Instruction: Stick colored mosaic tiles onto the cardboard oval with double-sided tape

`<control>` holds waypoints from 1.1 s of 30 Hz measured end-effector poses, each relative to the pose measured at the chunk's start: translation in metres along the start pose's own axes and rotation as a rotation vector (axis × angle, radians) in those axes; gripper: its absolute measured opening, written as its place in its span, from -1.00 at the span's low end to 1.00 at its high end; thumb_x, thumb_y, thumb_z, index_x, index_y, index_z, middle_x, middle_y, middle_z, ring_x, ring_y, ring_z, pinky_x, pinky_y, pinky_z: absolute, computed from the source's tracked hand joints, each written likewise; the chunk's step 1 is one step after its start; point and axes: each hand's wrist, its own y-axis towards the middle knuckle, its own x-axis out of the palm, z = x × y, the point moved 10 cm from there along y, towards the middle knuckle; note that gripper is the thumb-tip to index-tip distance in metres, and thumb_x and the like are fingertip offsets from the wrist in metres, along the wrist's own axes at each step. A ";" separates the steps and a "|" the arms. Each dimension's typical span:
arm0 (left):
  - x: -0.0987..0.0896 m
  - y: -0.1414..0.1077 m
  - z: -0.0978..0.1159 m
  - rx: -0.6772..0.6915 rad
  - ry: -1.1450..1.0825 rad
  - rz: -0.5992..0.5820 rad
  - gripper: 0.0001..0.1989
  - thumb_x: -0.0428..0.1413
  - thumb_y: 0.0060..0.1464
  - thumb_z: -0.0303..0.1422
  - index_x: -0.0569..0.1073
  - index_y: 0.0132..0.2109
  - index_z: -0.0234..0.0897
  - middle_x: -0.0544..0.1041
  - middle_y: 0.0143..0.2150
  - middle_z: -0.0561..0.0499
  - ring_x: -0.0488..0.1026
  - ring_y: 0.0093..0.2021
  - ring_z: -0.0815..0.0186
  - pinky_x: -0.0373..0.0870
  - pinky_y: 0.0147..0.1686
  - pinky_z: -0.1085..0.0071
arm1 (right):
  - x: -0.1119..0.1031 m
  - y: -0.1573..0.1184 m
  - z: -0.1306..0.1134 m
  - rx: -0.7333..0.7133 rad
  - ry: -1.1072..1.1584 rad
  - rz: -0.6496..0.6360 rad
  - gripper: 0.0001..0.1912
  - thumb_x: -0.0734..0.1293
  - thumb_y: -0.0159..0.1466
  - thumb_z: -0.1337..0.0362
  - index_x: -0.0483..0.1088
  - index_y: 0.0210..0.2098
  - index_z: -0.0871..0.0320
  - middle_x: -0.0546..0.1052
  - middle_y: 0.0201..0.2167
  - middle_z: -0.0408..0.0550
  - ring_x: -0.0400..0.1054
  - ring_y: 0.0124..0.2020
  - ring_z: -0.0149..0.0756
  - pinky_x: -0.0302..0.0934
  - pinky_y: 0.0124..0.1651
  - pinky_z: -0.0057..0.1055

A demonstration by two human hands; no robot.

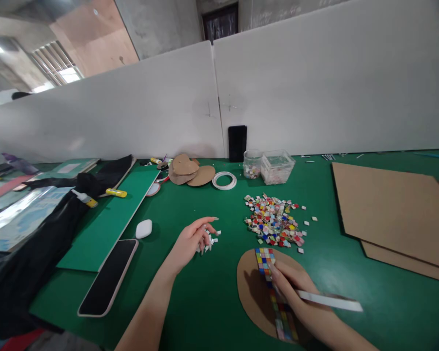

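My left hand [193, 239] is over a small pile of white tiles [214, 240], its fingers bent and apart; whether a tile is between them is too small to tell. My right hand [292, 287] holds a white strip-like tool [332, 300] that sticks out to the right, with its fingertips on the tiled band. That band of coloured square tiles [265, 263] runs down a round cardboard piece [247, 287], partly hidden by the right hand. Behind it lies a loose heap of mixed coloured tiles [274, 219].
Clear containers [277, 168], a white tape roll [224, 181], cardboard cutouts [201, 175] and an upright black phone [237, 143] stand or lie at the back. Cardboard sheets [391, 209] are right. Left are a phone [108, 278], white case [144, 228] and green board [106, 224].
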 end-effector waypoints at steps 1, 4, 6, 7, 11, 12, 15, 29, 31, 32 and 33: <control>0.001 0.000 0.001 -0.008 -0.054 -0.012 -0.64 -0.15 0.18 -0.28 0.30 0.07 -0.26 0.43 -0.18 -0.07 0.32 -0.43 0.42 0.29 -0.46 0.49 | 0.001 0.000 0.001 0.005 -0.003 -0.010 -0.65 0.08 0.31 0.12 0.29 -0.48 0.14 0.35 -0.58 -0.14 0.24 -0.49 -0.34 0.14 -0.43 -0.46; 0.007 -0.004 0.007 -0.022 -0.200 -0.057 -0.64 -0.08 0.15 -0.27 0.30 0.07 -0.27 0.42 -0.04 -0.14 0.41 -0.24 0.32 0.35 -0.32 0.43 | 0.005 -0.001 0.003 0.015 -0.008 -0.042 -0.66 0.05 0.32 0.13 0.25 -0.47 0.13 0.32 -0.57 -0.15 0.21 -0.49 -0.34 0.11 -0.43 -0.46; 0.010 -0.006 0.010 -0.037 -0.263 -0.074 -0.61 -0.05 0.14 -0.26 0.29 0.09 -0.29 0.42 0.00 -0.17 0.43 -0.18 0.26 0.36 -0.29 0.41 | 0.007 0.000 0.004 0.018 -0.003 -0.055 -0.66 0.04 0.33 0.13 0.21 -0.49 0.13 0.28 -0.58 -0.17 0.19 -0.50 -0.35 0.09 -0.45 -0.46; 0.010 -0.007 0.010 -0.043 -0.286 -0.074 -0.60 -0.05 0.14 -0.24 0.27 0.10 -0.29 0.42 0.01 -0.18 0.44 -0.19 0.26 0.36 -0.31 0.41 | 0.007 0.000 0.004 0.020 0.002 -0.059 -0.66 0.04 0.33 0.13 0.19 -0.50 0.12 0.27 -0.59 -0.17 0.17 -0.51 -0.36 0.08 -0.45 -0.46; 0.008 -0.006 0.005 -0.064 -0.325 -0.028 -0.59 -0.03 0.13 -0.19 0.30 0.05 -0.34 0.50 -0.13 -0.20 0.46 -0.32 0.31 0.33 -0.44 0.47 | 0.010 0.000 0.005 0.028 0.013 -0.078 -0.66 0.04 0.33 0.13 0.17 -0.50 0.12 0.25 -0.58 -0.18 0.15 -0.50 -0.37 0.06 -0.44 -0.45; 0.008 -0.005 0.004 -0.068 -0.316 -0.015 -0.61 -0.01 0.12 -0.19 0.33 0.01 -0.35 0.51 -0.17 -0.19 0.46 -0.34 0.33 0.33 -0.45 0.48 | 0.010 0.000 0.006 0.028 0.012 -0.078 -0.67 0.04 0.33 0.13 0.18 -0.49 0.13 0.25 -0.58 -0.17 0.15 -0.50 -0.36 0.05 -0.44 -0.45; 0.009 -0.004 0.000 -0.079 -0.263 0.002 -0.68 0.07 0.06 -0.21 0.40 -0.15 -0.39 0.53 -0.28 -0.16 0.44 -0.39 0.35 0.33 -0.45 0.49 | 0.009 0.000 0.007 0.031 0.012 -0.075 -0.67 0.04 0.33 0.14 0.17 -0.50 0.12 0.25 -0.58 -0.18 0.14 -0.51 -0.37 0.04 -0.45 -0.45; 0.059 -0.016 0.009 0.042 -0.018 -0.128 -0.65 -0.11 0.12 -0.07 0.28 -0.39 -0.27 0.17 -0.67 0.19 0.09 -0.69 0.49 0.05 -0.65 0.54 | 0.034 -0.009 0.005 0.260 0.422 -0.219 -0.52 0.10 0.23 -0.10 0.19 -0.58 0.15 0.18 -0.72 -0.25 0.07 -0.66 -0.47 0.00 -0.59 -0.52; 0.078 -0.022 0.017 0.129 0.164 -0.137 -0.70 0.03 0.04 -0.11 0.22 -0.41 -0.26 0.14 -0.62 0.20 0.07 -0.62 0.49 0.02 -0.61 0.54 | 0.035 -0.011 0.009 0.308 0.474 -0.199 -0.52 0.13 0.19 -0.14 0.27 -0.53 0.15 0.22 -0.71 -0.25 0.08 -0.68 -0.47 -0.01 -0.64 -0.54; 0.092 -0.026 0.020 0.161 0.247 -0.178 -0.69 0.06 0.02 -0.12 0.19 -0.42 -0.25 0.14 -0.61 0.19 0.06 -0.60 0.48 -0.01 -0.60 0.53 | 0.033 -0.010 0.006 0.278 0.477 -0.188 -0.54 0.15 0.18 -0.12 0.30 -0.50 0.16 0.27 -0.67 -0.22 0.15 -0.63 -0.45 0.06 -0.58 -0.54; 0.104 -0.030 0.023 0.193 0.323 -0.220 -0.69 0.07 0.01 -0.13 0.18 -0.44 -0.25 0.16 -0.59 0.18 0.08 -0.59 0.47 -0.02 -0.60 0.52 | 0.028 -0.008 0.002 0.240 0.477 -0.155 -0.55 0.18 0.18 -0.10 0.32 -0.50 0.17 0.31 -0.63 -0.19 0.20 -0.57 -0.43 0.11 -0.52 -0.53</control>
